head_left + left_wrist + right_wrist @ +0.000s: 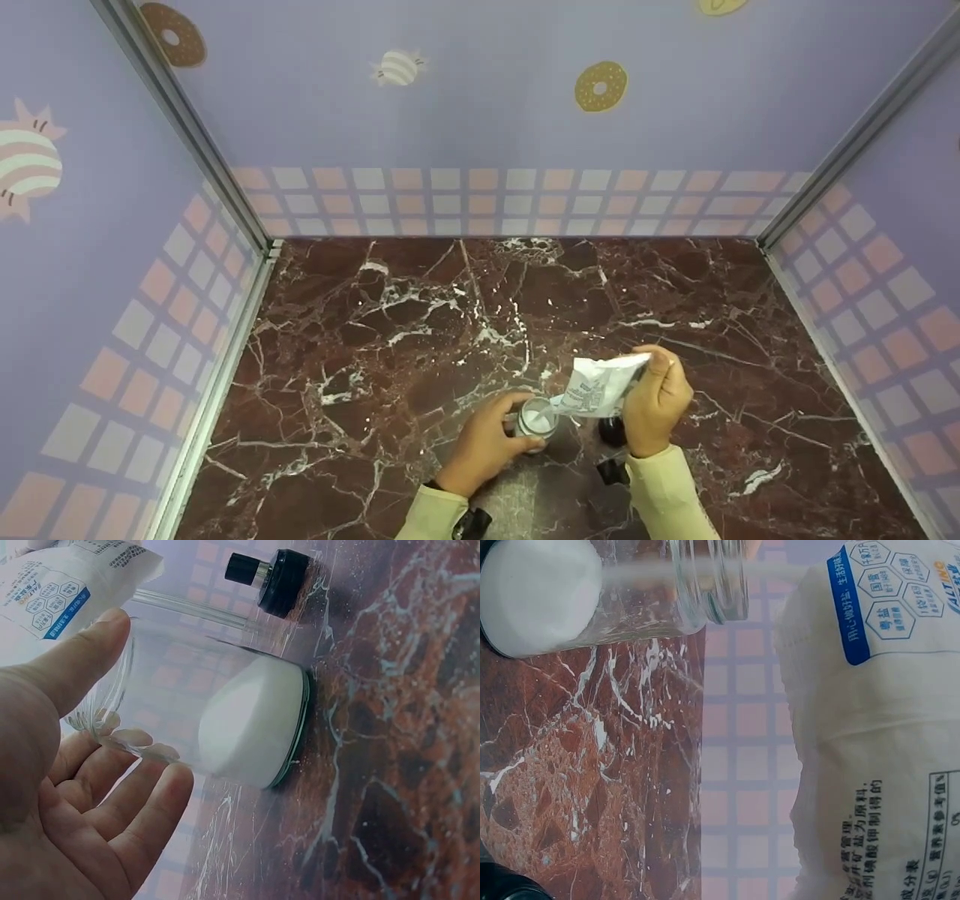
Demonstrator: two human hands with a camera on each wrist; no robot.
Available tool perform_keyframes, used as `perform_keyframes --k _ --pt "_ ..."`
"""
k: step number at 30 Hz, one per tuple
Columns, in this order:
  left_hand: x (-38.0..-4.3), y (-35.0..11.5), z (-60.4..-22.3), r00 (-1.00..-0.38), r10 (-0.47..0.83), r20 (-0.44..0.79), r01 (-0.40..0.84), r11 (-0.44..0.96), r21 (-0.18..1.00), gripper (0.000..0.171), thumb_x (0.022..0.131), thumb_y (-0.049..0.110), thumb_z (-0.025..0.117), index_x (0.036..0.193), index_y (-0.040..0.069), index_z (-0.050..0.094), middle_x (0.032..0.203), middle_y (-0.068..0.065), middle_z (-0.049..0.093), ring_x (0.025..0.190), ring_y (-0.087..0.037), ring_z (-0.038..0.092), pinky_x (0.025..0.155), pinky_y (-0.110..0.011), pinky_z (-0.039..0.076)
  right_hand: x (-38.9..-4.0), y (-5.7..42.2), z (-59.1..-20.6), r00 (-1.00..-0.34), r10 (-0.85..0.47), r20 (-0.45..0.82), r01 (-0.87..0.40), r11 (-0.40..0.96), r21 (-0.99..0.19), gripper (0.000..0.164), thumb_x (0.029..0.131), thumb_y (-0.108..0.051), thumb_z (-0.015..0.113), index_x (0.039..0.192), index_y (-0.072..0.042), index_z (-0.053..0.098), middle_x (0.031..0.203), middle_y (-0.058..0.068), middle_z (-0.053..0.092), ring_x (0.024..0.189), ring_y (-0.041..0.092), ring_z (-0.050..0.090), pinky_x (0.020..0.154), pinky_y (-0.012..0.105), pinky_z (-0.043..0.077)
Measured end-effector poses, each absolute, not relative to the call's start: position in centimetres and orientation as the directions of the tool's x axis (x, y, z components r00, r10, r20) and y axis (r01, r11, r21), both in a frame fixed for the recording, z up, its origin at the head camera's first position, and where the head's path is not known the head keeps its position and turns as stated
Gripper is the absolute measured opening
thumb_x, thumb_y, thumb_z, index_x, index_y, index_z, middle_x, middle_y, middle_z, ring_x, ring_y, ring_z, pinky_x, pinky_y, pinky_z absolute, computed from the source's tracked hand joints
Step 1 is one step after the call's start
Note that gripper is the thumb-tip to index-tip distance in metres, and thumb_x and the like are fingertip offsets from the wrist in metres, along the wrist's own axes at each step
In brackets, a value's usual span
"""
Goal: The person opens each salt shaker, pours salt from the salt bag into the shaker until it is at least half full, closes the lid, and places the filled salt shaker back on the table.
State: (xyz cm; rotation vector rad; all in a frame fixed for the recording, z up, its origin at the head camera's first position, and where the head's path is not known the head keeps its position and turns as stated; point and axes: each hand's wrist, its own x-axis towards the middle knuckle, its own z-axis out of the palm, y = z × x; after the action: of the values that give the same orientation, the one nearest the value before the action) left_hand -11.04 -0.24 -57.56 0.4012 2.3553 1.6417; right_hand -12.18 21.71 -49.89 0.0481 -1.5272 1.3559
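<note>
In the head view my left hand (487,436) grips a clear glass jar (537,432), thumb and fingers round its upper part. The jar stands upright on the table, its lower part filled with white salt (251,716) whose surface slopes. My right hand (658,394) holds a white printed salt bag (598,386) by its upper edge, tilted with a lower corner over the jar's mouth. A thin white stream of salt (641,571) runs from that corner into the jar. In the right wrist view the bag (885,727) shows a blue stripe and black print.
A black lid with a knob (281,583) lies on the table just beyond the jar, partly behind my right hand in the head view. White specks are scattered over the dark red marbled table (315,465). Patterned purple panels (487,120) enclose the back and sides.
</note>
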Motion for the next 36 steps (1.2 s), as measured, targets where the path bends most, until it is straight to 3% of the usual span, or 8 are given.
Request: perform_keyframes --k 9,14,27,32,36 --pt "-11.02 0.18 -57.52 -0.935 0.353 -0.024 0.116 0.369 0.922 0.072 0.073 0.022 0.093 0.138 0.022 0.063 0.13 0.0 0.067 0.107 -0.021 0.07 0.092 -0.036 0.06 -12.21 21.76 -49.98 -0.457 0.555 0.695 -0.643 0.334 -0.689 0.049 0.11 -0.025 0.05 0.087 0.017 0.064 0.068 -0.001 0.07 0.047 0.002 0.051 0.042 0.014 0.035" --pt "-11.13 0.41 -57.61 -0.94 0.342 -0.013 0.132 0.398 0.908 0.071 0.072 0.022 0.094 0.136 0.022 0.064 0.126 0.004 0.068 0.107 -0.017 0.068 0.094 -0.038 0.059 -12.43 21.85 -49.85 -0.441 0.564 0.698 -0.647 0.338 -0.683 0.047 0.11 -0.021 0.05 0.086 0.017 0.064 0.065 -0.002 0.066 0.046 0.001 0.045 0.042 0.014 0.033" --pt "-11.43 0.49 -57.39 -0.934 0.355 -0.028 0.107 0.354 0.929 0.071 0.074 0.019 0.093 0.138 0.025 0.063 0.13 0.001 0.066 0.109 -0.022 0.07 0.091 -0.029 0.059 -12.93 21.96 -49.48 -0.422 0.553 0.718 -0.66 0.356 -0.662 0.049 0.11 -0.025 0.051 0.087 0.017 0.064 0.048 -0.002 0.035 0.04 0.005 0.023 0.038 0.019 0.02" --pt "-11.51 0.47 -57.5 -0.932 0.363 -0.01 0.123 0.342 0.932 0.072 0.073 0.019 0.093 0.138 0.021 0.063 0.129 -0.001 0.067 0.109 -0.022 0.07 0.091 -0.028 0.059 -12.87 22.0 -49.2 -0.415 0.55 0.724 -0.663 0.362 -0.655 0.05 0.11 -0.026 0.051 0.087 0.017 0.065 0.049 -0.001 0.04 0.04 0.005 0.024 0.039 0.02 0.021" --pt "-11.51 0.43 -57.66 -0.933 0.361 0.001 0.137 0.351 0.926 0.072 0.072 0.021 0.093 0.137 0.021 0.063 0.129 0.0 0.067 0.11 -0.021 0.07 0.093 -0.03 0.059 -12.78 21.98 -49.14 -0.414 0.56 0.718 -0.665 0.353 -0.659 0.048 0.11 -0.023 0.051 0.087 0.018 0.064 0.054 -0.002 0.052 0.042 0.002 0.033 0.04 0.016 0.026"
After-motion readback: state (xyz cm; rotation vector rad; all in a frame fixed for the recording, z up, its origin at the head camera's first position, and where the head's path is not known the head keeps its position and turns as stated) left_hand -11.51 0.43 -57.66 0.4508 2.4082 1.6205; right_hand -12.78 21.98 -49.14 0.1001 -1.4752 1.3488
